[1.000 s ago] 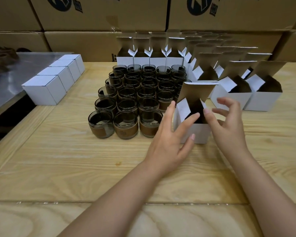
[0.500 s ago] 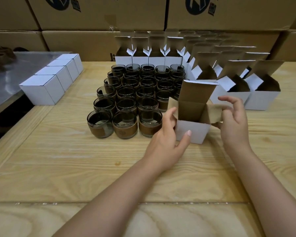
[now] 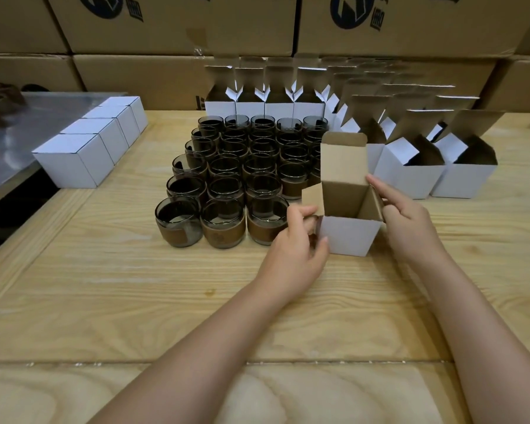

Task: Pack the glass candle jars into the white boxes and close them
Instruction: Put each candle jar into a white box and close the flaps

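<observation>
Closed white boxes (image 3: 77, 160): four in a row, far left on the table (image 3: 104, 286).
Glass candle jars (image 3: 236, 175): packed block at centre, all standing on the table; the nearest right-hand jar is just beside the left hand.
Left hand (image 3: 294, 255): fingers curled, thumb and fingers pinching the left side flap of the white box (image 3: 348, 235).
White box: upright on the table between both hands, lid flap raised.
Right hand (image 3: 410, 221): fingers curled round the right flap, forefinger along its edge.
Spare open boxes (image 3: 410, 175): rows behind and to the right.
Brown cartons (image 3: 166, 26): stacked at the back.
</observation>
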`<state>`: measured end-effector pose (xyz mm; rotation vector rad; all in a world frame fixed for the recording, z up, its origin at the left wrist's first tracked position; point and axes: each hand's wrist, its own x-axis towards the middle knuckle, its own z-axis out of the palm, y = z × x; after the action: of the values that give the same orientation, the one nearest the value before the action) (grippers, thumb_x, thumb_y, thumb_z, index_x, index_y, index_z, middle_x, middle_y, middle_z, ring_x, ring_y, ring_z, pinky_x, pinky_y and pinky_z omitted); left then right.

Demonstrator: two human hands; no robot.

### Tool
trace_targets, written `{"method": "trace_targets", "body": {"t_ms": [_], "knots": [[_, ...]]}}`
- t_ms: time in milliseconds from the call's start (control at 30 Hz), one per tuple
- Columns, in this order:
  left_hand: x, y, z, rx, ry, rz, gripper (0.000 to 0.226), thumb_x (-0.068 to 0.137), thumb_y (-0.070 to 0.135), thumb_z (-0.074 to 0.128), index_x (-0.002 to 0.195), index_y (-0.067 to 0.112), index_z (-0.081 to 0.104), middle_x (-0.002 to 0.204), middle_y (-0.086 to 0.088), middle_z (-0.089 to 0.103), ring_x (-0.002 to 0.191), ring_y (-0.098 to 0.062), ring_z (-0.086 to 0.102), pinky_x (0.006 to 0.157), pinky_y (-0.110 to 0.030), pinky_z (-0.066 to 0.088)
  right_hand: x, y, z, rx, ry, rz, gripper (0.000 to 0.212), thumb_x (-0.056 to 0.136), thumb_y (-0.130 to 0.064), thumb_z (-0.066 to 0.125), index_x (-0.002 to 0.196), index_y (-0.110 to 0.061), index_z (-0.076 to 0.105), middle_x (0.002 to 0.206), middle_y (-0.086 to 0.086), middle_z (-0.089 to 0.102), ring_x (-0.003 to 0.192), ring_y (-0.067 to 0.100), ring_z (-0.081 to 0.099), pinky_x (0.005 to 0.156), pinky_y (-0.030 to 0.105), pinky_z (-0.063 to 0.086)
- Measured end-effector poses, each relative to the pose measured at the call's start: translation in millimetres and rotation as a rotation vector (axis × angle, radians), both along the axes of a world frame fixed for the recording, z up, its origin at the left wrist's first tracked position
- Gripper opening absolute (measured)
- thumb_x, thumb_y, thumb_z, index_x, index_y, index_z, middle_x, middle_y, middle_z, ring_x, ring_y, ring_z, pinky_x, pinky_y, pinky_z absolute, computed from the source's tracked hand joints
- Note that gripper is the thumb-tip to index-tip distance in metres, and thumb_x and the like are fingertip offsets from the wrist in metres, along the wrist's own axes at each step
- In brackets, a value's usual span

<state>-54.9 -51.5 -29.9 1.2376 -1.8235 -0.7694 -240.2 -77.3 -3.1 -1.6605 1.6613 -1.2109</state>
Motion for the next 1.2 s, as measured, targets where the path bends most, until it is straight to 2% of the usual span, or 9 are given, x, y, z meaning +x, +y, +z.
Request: {"method": "trace_targets", "body": {"t_ms": [167,300,400,533,667,733,867,1000,1200], "knots": [[-2,-1,-1,-0.049,-0.045,0.037,0.048,0.094,0.012,0.057,0.132,0.017,0.028,0.137,0.001,0.056,0.117,-0.017,0.059,0.095,-0.037,0.05,2,6,4,-0.102,0.204,-0.061,0.051,0.094,-0.002,0.036,0.137,-0.025,0.052,0.125,-0.006,0.05,0.114,0.008,0.044,0.087,0.004,0.03],[-3,1,-1,-0.07,-0.066,0.06,0.052,0.092,0.017,0.061,0.132,0.02,0.028,0.134,-0.001,0.058,0.112,-0.021,0.063,0.091,-0.04,0.053,25,21,22,-0.53,0.411,-0.213,0.037,0.085,0.008,0.05,0.117,-0.002,0.065,0.116,0.018,0.057,0.106,0.033,0.052,0.089,0.024,0.036],[-3,3,1,-0.104,-0.08,0.07,0.053,0.091,0.017,0.061,0.134,0.016,0.03,0.132,-0.01,0.058,0.109,-0.031,0.063,0.084,-0.043,0.054,52,31,42,-0.783,0.501,0.03,0.025,0.083,0.007,0.055,0.103,0.0,0.069,0.098,0.014,0.065,0.092,0.028,0.058,0.084,0.026,0.042],[-4,1,4,-0.128,-0.306,0.131,0.041,0.09,0.022,0.053,0.129,0.011,0.044,0.113,-0.013,0.063,0.094,-0.035,0.062,0.064,-0.037,0.046,92,26,63,-0.331,0.458,0.421,0.024,0.089,-0.022,0.063,0.113,-0.018,0.067,0.107,-0.011,0.057,0.106,0.008,0.054,0.09,0.018,0.04],[-4,3,3,-0.169,-0.323,0.167,0.027,0.093,0.031,0.055,0.108,0.008,0.06,0.102,-0.011,0.067,0.093,-0.03,0.062,0.069,-0.038,0.049,110,-7,72,0.086,0.735,0.393,0.047,0.083,-0.048,0.067,0.122,-0.024,0.057,0.118,-0.003,0.056,0.101,0.012,0.05,0.079,0.027,0.041],[-4,5,2,-0.375,-0.296,0.182,0.024,0.089,0.025,0.063,0.1,0.004,0.062,0.089,-0.015,0.067,0.085,-0.034,0.063,0.063,-0.035,0.046,118,-16,74,0.209,0.807,0.427,0.056,0.079,-0.05,0.07,0.124,-0.021,0.054,0.119,-0.001,0.057,0.097,0.014,0.049,0.072,0.027,0.039],[-4,7,3,-0.476,-0.306,0.152,0.023,0.082,0.015,0.067,0.094,-0.004,0.065,0.082,-0.023,0.066,0.079,-0.041,0.064,0.063,-0.04,0.05,129,-23,72,0.221,0.82,0.42,0.063,0.074,-0.046,0.077,0.124,-0.017,0.051,0.11,0.0,0.054,0.094,0.019,0.052,0.065,0.028,0.041],[-3,8,5,-0.554,-0.331,0.178,0.017,0.077,0.015,0.068,0.081,-0.002,0.068,0.069,-0.02,0.066,0.062,-0.037,0.065,0.054,-0.034,0.051,127,-21,68,0.174,0.763,0.43,0.061,0.077,-0.041,0.075,0.127,-0.017,0.05,0.114,0.001,0.053,0.099,0.018,0.05,0.074,0.028,0.043],[-4,8,8,-0.707,-0.324,0.23,0.031,0.085,0.025,0.047,0.083,0.002,0.067,0.069,-0.012,0.065,0.064,-0.031,0.064,0.05,-0.03,0.049,119,-22,80,0.137,0.666,0.396,0.058,0.077,-0.047,0.073,0.126,-0.023,0.054,0.108,-0.002,0.051,0.1,0.012,0.045,0.072,0.025,0.039]]}}
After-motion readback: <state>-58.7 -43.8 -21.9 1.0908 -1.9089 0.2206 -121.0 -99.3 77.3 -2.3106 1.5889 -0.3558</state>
